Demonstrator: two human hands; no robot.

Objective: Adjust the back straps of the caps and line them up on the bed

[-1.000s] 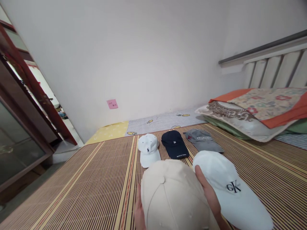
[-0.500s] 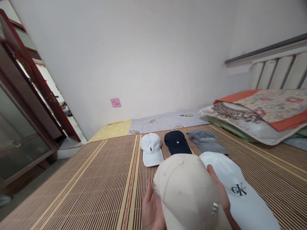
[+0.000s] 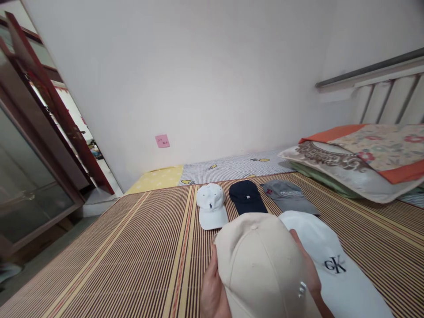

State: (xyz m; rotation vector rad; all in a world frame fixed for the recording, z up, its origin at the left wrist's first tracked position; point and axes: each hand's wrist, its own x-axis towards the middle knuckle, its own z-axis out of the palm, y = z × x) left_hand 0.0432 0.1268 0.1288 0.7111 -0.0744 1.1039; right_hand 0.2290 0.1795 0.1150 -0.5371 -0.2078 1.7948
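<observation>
A beige baseball cap (image 3: 265, 265) is held between my two hands, crown up, with a small pale emblem on its front. My left hand (image 3: 213, 287) grips its left side, the thumb against the edge. My right hand (image 3: 309, 269) is closed on the right side, most of its fingers hidden by the cap. Close to my right hand lies a white cap with black letters (image 3: 351, 287). Beyond the beige cap sit a white cap with a small dark logo (image 3: 211, 205), a navy cap (image 3: 247, 194) and a grey cap (image 3: 291, 196) in a row.
The caps lie on a striped bamboo mat (image 3: 132, 247) over a bed. Pillows with a floral cover (image 3: 374, 154) are stacked at the right. A pink note (image 3: 162, 141) is stuck on the wall. At the left stands a dark red door (image 3: 62, 101).
The view has shifted slightly left, so everything appears a little further right. My left thumb has moved closer against the cap's edge; both hands still hold the beige cap.
</observation>
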